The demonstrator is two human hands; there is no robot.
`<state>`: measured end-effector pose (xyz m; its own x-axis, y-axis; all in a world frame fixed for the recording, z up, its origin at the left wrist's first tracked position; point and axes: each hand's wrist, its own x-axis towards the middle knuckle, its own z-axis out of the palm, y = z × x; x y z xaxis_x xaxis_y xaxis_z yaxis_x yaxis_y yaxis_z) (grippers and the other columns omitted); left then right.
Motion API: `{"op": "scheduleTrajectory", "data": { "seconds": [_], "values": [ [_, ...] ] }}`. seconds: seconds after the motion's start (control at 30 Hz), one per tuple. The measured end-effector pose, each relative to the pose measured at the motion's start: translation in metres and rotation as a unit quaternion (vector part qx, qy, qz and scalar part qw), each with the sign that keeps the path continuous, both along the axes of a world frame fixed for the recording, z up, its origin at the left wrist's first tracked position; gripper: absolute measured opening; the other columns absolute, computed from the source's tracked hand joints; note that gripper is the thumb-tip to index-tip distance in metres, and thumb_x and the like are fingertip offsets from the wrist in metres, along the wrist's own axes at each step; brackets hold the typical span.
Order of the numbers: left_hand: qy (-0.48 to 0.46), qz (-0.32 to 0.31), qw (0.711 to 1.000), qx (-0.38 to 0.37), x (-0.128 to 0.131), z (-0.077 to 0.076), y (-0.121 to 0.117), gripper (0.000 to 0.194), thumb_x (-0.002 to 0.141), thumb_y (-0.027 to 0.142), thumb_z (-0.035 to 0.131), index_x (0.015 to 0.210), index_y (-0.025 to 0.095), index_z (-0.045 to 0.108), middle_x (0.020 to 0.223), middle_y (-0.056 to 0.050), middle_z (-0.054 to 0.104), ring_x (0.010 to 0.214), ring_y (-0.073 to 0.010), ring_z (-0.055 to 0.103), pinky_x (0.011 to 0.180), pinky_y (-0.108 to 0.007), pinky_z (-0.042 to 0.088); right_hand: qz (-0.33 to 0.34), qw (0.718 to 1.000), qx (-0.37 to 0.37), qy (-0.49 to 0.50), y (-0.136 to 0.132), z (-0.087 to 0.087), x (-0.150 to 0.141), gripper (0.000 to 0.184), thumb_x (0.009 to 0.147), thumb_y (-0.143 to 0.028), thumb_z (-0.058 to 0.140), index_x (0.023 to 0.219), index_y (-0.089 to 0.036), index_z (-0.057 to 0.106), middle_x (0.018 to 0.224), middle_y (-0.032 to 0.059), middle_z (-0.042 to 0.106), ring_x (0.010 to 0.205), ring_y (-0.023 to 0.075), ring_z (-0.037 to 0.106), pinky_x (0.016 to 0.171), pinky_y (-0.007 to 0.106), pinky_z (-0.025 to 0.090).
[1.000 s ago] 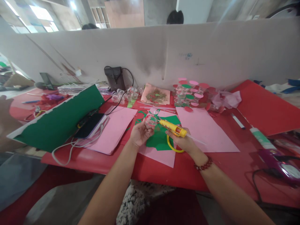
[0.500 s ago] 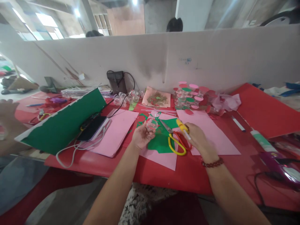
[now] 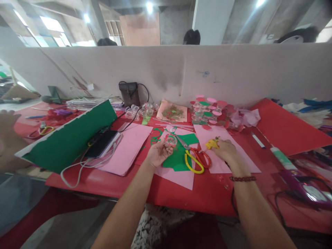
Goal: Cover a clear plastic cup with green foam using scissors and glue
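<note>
Between the fingertips of my left hand [image 3: 158,153] is a small clear plastic cup [image 3: 171,140] with a reddish-pink rim. My right hand [image 3: 226,152] is closed around a yellow glue gun [image 3: 212,144], low over the pink sheet [image 3: 240,160] on the right; its fingers are partly hidden. Scissors [image 3: 194,167] with one yellow and one red handle lie between my hands, blades toward the cup. Beneath them is a green sheet [image 3: 172,160] with cut-out scraps, on top of another pink sheet [image 3: 185,180].
Clear cups with pink, red and green discs [image 3: 207,110] are stacked at the back. A phone [image 3: 101,144] with a white cable lies on pink paper at left, beside a leaning green board [image 3: 70,141]. A marker [image 3: 258,140] and red board [image 3: 290,128] are at right. Another person's hand [image 3: 9,138] shows far left.
My right hand has moved right with the glue gun, away from the cup and scissors, and down toward the pink sheet. My left hand still holds the cup in nearly the same place.
</note>
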<state>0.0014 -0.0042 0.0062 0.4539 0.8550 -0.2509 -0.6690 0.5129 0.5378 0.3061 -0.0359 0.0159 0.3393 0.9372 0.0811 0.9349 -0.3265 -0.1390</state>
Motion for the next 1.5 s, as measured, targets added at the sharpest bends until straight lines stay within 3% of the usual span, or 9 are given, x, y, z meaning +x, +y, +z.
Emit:
{"op": "scheduleTrajectory", "data": {
  "seconds": [0.07,0.23,0.4,0.83,0.93,1.03,1.17,1.33,1.5],
  "values": [
    [0.006,-0.013,1.0,0.003,0.0,-0.001,0.001,0.021,0.093,0.025,0.051,0.095,0.01,0.066,0.067,-0.007,0.061,0.058,-0.0139,0.06,0.059,-0.025,0.053,-0.018,0.999,0.036,0.018,-0.004,0.012,-0.02,0.04,0.085,-0.034,0.056,0.119,-0.017,0.068,0.122,0.0217,0.065,0.111,0.0379,0.061,0.086,0.047,0.049],
    [0.026,-0.056,0.998,0.017,0.0,0.001,-0.002,0.029,0.095,0.028,0.049,0.092,0.008,0.069,0.067,-0.011,0.067,0.054,-0.013,0.06,0.059,-0.024,0.052,0.271,0.914,0.201,0.227,-0.004,0.031,-0.093,0.03,0.087,-0.034,0.06,0.112,-0.021,0.07,0.117,0.0094,0.072,0.11,0.0248,0.064,0.099,0.039,0.047],
    [0.04,-0.049,0.998,0.007,0.0,0.002,-0.002,0.031,0.096,0.03,0.048,0.086,0.009,0.069,0.065,-0.011,0.068,0.051,-0.0123,0.06,0.055,-0.022,0.052,0.256,0.891,0.219,0.304,0.002,0.026,-0.127,0.022,0.087,-0.033,0.06,0.098,-0.021,0.074,0.104,0.0077,0.077,0.099,0.0236,0.068,0.092,0.037,0.049],
    [0.021,-0.06,0.998,-0.014,-0.001,0.0,-0.002,0.019,0.088,0.024,0.056,0.086,0.01,0.068,0.059,-0.006,0.062,0.051,-0.014,0.058,0.052,-0.025,0.049,0.188,0.883,0.292,0.316,0.006,0.031,-0.106,0.026,0.09,-0.036,0.054,0.085,-0.02,0.074,0.092,0.0065,0.077,0.088,0.0217,0.068,0.083,0.032,0.048],
    [-0.027,0.005,1.0,0.004,-0.005,0.005,-0.002,0.021,0.089,0.027,0.053,0.091,0.012,0.068,0.064,-0.006,0.062,0.055,-0.0128,0.058,0.055,-0.025,0.05,0.166,0.915,0.216,0.299,0.002,0.033,-0.103,0.024,0.088,-0.038,0.059,0.081,-0.022,0.075,0.086,0.0041,0.077,0.079,0.0206,0.068,0.073,0.03,0.047],
    [-0.077,0.105,0.991,0.018,-0.009,0.01,0.001,0.028,0.094,0.033,0.047,0.093,0.013,0.067,0.069,-0.006,0.064,0.057,-0.0115,0.056,0.059,-0.025,0.05,0.253,0.936,0.067,0.237,-0.005,0.028,-0.112,0.018,0.087,-0.034,0.063,0.078,-0.026,0.078,0.08,0.002,0.077,0.073,0.0199,0.068,0.064,0.029,0.043],
    [-0.106,0.188,0.976,0.0,-0.016,0.019,0.006,0.033,0.098,0.038,0.042,0.092,0.014,0.065,0.071,-0.005,0.064,0.055,-0.0101,0.052,0.054,-0.023,0.046,0.269,0.951,0.009,0.151,-0.009,0.021,-0.121,0.02,0.089,-0.031,0.06,0.083,-0.027,0.078,0.087,0.0043,0.078,0.082,0.023,0.07,0.066,0.03,0.043],
    [-0.071,0.172,0.982,-0.037,-0.024,0.023,0.012,0.03,0.096,0.039,0.048,0.087,0.014,0.064,0.07,-0.005,0.064,0.054,-0.0099,0.052,0.051,-0.022,0.045,0.245,0.969,0.021,0.027,0.019,0.032,-0.099,0.037,0.088,-0.011,0.05,0.117,-0.023,0.07,0.115,0.0095,0.074,0.105,0.0248,0.065,0.082,0.032,0.045],
    [-0.083,0.146,0.985,-0.035,-0.026,0.01,0.014,0.027,0.095,0.036,0.05,0.085,0.016,0.064,0.074,-0.005,0.065,0.057,-0.0104,0.055,0.055,-0.024,0.048,0.271,0.951,-0.14,-0.047,0.068,0.041,-0.087,0.046,0.076,-0.007,0.063,0.118,-0.024,0.07,0.118,0.0121,0.072,0.111,0.0305,0.062,0.09,0.039,0.045]
  ]
}}
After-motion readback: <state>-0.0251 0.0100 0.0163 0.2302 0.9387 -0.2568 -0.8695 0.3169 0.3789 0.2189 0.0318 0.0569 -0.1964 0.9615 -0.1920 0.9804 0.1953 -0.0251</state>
